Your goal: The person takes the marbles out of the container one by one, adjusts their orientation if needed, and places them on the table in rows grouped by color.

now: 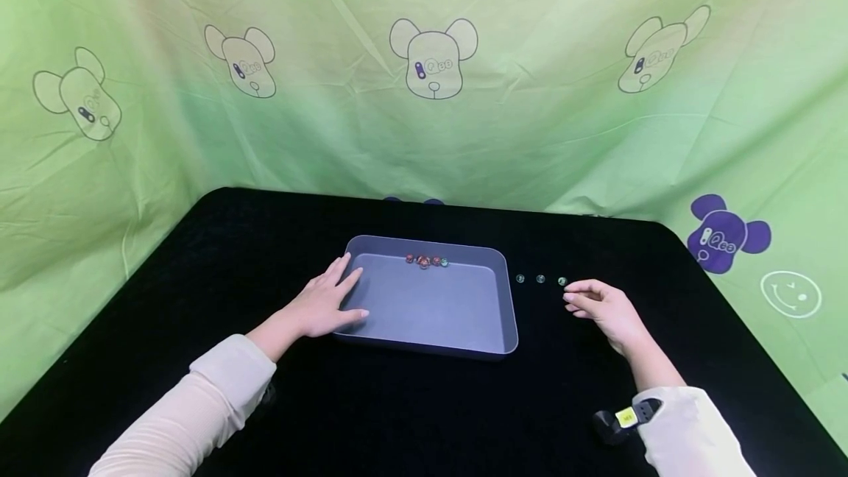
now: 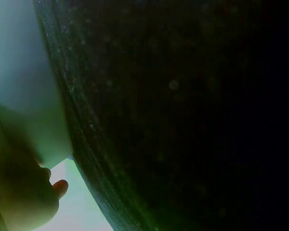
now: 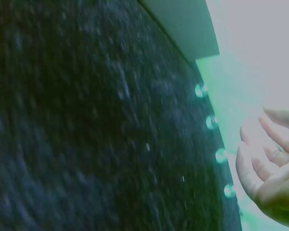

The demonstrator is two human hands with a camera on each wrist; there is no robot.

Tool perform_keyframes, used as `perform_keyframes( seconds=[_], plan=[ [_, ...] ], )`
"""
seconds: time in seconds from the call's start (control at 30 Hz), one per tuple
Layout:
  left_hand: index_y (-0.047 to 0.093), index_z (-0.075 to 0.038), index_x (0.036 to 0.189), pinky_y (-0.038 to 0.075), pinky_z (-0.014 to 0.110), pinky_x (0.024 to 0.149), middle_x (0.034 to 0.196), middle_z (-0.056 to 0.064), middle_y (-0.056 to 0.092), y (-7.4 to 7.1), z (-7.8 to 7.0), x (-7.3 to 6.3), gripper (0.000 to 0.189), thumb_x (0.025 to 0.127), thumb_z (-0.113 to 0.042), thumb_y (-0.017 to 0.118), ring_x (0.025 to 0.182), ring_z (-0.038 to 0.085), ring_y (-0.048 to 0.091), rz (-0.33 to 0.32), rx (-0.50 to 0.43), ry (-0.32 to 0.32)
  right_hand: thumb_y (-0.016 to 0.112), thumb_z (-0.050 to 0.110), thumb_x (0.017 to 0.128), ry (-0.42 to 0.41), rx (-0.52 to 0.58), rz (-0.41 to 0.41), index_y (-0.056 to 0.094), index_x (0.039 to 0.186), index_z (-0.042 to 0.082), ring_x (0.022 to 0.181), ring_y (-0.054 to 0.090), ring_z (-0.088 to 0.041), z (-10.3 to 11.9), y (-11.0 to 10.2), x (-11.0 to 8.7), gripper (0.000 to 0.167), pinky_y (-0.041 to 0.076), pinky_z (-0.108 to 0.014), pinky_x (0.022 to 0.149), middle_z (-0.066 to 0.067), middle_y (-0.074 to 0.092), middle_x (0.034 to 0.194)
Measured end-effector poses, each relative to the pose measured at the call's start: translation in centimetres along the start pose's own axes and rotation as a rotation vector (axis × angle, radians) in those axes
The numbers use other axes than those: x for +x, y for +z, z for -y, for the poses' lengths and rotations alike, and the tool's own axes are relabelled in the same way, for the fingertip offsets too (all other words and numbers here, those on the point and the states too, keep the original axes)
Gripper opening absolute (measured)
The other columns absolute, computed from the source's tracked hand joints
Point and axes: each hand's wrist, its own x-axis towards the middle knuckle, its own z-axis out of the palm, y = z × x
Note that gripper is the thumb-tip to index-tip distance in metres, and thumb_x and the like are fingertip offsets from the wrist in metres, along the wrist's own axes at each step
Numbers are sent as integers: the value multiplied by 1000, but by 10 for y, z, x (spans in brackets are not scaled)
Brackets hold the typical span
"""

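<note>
While the left hand [image 1: 321, 306] is resting at the tray [image 1: 430, 308], the right hand [image 1: 612, 311] is hanging by a row of glass marbles [image 1: 540, 279]

As the row is running out from beside the tray's right wall, its rightmost marble in the head view is lying just off the right fingertips, leftward and slightly beyond. The right hand is clearly the nearer; the left is lying well apart, across the full breadth of the tray, its fingers spreading over the left wall and gripping nothing visible.

The tray's long axis is running left to right, and the row is following roughly the same direction, level with the tray's far half. The head view is showing three marbles there, the right wrist view at least four, so one may be hiding behind the right hand. Its thumb and fingers are bending toward one another; whether they are pinching anything, I cannot tell.

Inside the tray, a cluster of marbles [image 1: 425, 262], mostly reddish, is sitting near the far wall, between the two hands. The tray and the row are resting on a dark tabletop [image 1: 199, 278].
</note>
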Motion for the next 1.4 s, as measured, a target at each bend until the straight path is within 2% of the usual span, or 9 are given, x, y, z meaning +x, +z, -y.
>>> perform_keyframes(
  seconds=[0.1, 0.23, 0.57, 0.87, 1.4],
  plan=[
    [21, -11, 138, 16, 50, 96, 143, 13, -1, 0, 0, 0, 75, 81, -53, 46, 129, 27, 0, 0, -3, 0, 54, 3, 84, -8, 22, 15, 52, 94, -12, 68, 59, -6, 2, 7, 1, 19, 46, -21, 61, 7, 62, 78],
    [22, -10, 138, 16, 50, 95, 143, 13, 0, 0, 0, 0, 76, 81, -54, 46, 129, 28, 1, -7, 4, 3, 54, 2, 83, -17, 51, 39, 57, 91, -4, 69, 59, -7, 6, 15, 3, 11, 46, -21, 61, 8, 60, 81],
    [21, -11, 138, 16, 49, 96, 143, 13, 0, 0, 1, 1, 77, 81, -57, 44, 129, 28, 1, -2, 18, -1, 53, 1, 83, -30, 62, 75, 47, 98, -19, 69, 58, -8, 20, 36, 7, 26, 46, -22, 62, 3, 60, 80],
    [21, -10, 138, 16, 50, 95, 143, 13, -1, 0, 1, 0, 77, 81, -56, 44, 129, 28, 1, 0, 16, 0, 53, -1, 83, -45, 139, 107, 45, 100, -19, 71, 58, -10, 30, 51, 14, 27, 47, -23, 63, 3, 60, 81],
    [22, -10, 138, 17, 50, 95, 143, 12, -2, -1, 0, 0, 77, 81, -56, 45, 129, 28, 1, -6, 5, 4, 54, 0, 82, -41, 179, 134, 44, 102, -20, 70, 59, -11, 47, 77, 29, 30, 47, -24, 65, -4, 59, 79]
  ],
)
